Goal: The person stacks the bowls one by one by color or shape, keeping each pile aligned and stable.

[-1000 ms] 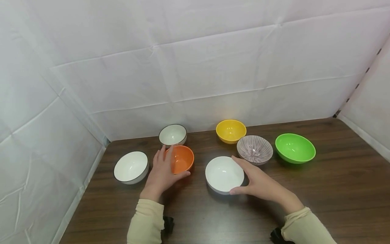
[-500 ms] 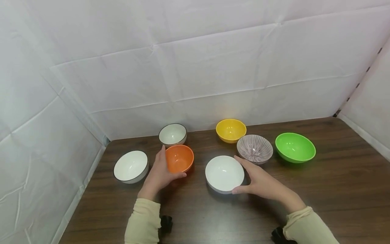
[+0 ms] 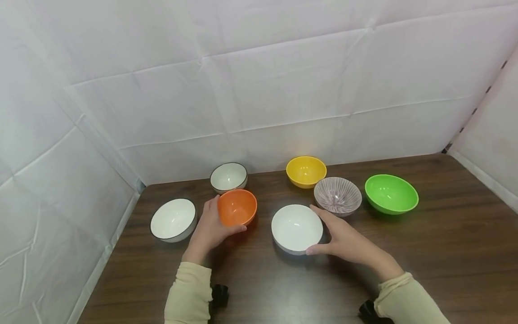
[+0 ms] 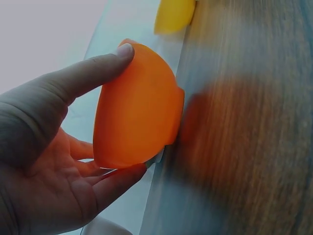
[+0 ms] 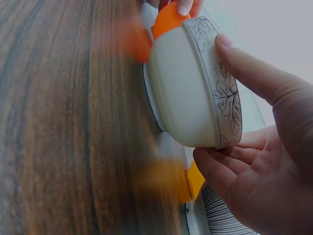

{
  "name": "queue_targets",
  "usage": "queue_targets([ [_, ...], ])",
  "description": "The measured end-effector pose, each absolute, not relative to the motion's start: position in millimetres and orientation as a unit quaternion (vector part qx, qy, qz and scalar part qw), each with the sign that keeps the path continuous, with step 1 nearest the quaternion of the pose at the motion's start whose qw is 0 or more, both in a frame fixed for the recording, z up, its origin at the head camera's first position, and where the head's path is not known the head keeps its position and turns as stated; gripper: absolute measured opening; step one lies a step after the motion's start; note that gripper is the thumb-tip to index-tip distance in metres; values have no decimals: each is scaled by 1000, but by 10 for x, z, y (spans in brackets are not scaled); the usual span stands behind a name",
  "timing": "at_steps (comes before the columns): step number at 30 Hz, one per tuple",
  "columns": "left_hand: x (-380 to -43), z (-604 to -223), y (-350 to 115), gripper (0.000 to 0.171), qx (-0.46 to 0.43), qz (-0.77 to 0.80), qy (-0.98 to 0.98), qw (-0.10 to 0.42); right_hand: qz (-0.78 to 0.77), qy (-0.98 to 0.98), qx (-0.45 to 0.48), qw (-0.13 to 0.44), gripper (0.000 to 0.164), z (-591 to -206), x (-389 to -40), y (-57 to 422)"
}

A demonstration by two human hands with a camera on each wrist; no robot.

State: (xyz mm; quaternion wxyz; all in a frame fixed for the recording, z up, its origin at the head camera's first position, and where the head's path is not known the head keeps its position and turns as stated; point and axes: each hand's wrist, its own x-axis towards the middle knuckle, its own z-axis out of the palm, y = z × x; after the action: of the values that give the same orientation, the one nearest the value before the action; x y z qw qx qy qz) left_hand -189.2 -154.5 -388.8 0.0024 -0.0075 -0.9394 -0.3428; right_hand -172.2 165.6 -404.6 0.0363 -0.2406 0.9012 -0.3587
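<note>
My left hand (image 3: 207,233) grips the orange bowl (image 3: 238,208) from its left side. In the left wrist view the thumb (image 4: 105,67) presses near the bowl's rim and the fingers support the opposite side. My right hand (image 3: 346,238) holds a white bowl (image 3: 297,228) by its right side, thumb and fingers on either side of the wall. The right wrist view shows a band of dark leaf drawings round the outside of this white bowl (image 5: 181,93). Both bowls are upright, close over the brown wooden table (image 3: 263,288), with a gap between them.
A white bowl with a dark rim (image 3: 174,219) stands at the left, and a pale dark-rimmed bowl (image 3: 229,177) behind the orange one. Toward the back right are a yellow bowl (image 3: 306,172), a striped bowl (image 3: 337,195) and a green bowl (image 3: 391,194). White cloth (image 3: 283,90) surrounds the table.
My left hand has closed in on the orange bowl and now grips it; the bowl has shifted very slightly. My right hand stays at the white bowl.
</note>
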Motion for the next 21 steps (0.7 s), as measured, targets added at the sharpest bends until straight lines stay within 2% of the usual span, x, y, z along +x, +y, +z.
queue_targets([
  [21,-1861,-3817,-1526,109,-36,-372,-927,23,-355,899,-254,23,110,-4047,-1704,1647],
])
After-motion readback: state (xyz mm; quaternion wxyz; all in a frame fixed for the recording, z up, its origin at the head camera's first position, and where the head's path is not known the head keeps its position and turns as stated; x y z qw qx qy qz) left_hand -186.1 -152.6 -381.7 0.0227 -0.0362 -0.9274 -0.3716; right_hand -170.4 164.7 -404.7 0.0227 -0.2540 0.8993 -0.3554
